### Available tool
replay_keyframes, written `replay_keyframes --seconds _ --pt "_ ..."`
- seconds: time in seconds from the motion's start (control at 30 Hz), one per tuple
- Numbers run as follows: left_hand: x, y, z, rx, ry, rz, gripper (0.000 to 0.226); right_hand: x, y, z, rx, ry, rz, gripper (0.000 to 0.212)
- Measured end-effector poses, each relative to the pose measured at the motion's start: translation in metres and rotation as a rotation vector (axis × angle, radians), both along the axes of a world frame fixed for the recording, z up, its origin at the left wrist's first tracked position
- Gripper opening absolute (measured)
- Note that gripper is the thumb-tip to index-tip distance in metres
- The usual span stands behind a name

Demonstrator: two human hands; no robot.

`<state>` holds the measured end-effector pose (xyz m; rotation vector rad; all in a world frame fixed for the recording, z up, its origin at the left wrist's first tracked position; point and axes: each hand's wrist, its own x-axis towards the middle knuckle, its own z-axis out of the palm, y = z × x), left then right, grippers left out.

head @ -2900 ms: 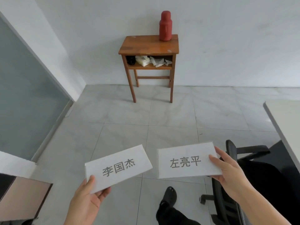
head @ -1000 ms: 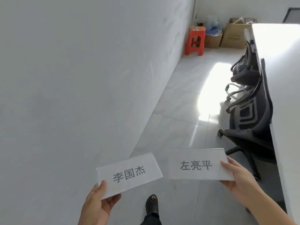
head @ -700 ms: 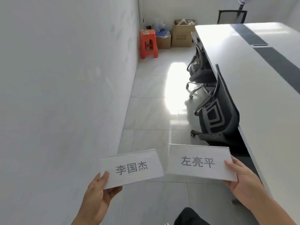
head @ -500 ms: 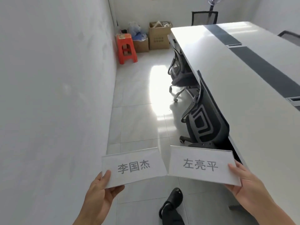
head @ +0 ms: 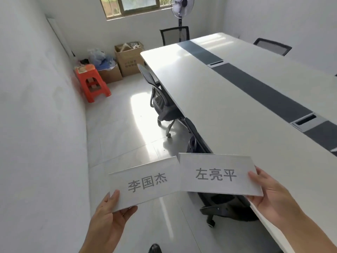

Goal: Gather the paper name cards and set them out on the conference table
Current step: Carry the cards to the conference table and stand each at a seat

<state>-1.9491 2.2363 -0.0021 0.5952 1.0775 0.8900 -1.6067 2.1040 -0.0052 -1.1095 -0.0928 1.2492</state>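
While neither card has reached the tabletop, the left hand (head: 107,216) pinches the left name card (head: 145,181) at its lower left corner, thumb flat across the printed face and the other fingers curled beneath. The right hand (head: 273,196) grips the right name card (head: 217,175) by its right edge, thumb on the face, fingers underneath. Both cards are held in the air, faces up toward the camera and side by side. Their inner corners come so close that I cannot tell whether they touch.

The right name card hangs above the near edge of the white conference table (head: 209,106), with a black office chair (head: 224,207) below it. A dark strip (head: 264,88) runs down the table's middle. A second chair (head: 164,106) is tucked in further along the same side, and another stands at the far end (head: 175,34). Against the far wall, under a window (head: 138,4), are a red stool (head: 92,83), cardboard boxes (head: 127,61) and a standing fan (head: 181,6). Sunlight glares on the pale tiled floor (head: 127,134).
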Motion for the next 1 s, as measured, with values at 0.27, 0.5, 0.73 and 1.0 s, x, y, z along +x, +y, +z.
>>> replay_keyframes --seconds 0.27,0.5,0.73,1.0 --pt "0.094 0.181 0.003 0.060 -0.023 -0.304 0.025 0.079 0.066 0.005 0.056 -0.001 -0.397 0.041" --pt "0.179 0.328 0.020 0.085 -0.018 -0.542 0.023 0.124 0.122 -0.015 -0.076 0.032 -0.773 0.036" --pt "0.270 0.369 0.009 0.025 -0.002 -0.750 0.025 0.169 0.138 -0.059 -0.255 0.095 -0.986 0.023" --pt "0.355 0.389 0.004 0.017 0.097 -0.818 0.026 0.283 0.190 -0.105 -0.369 -0.082 -1.008 0.058"
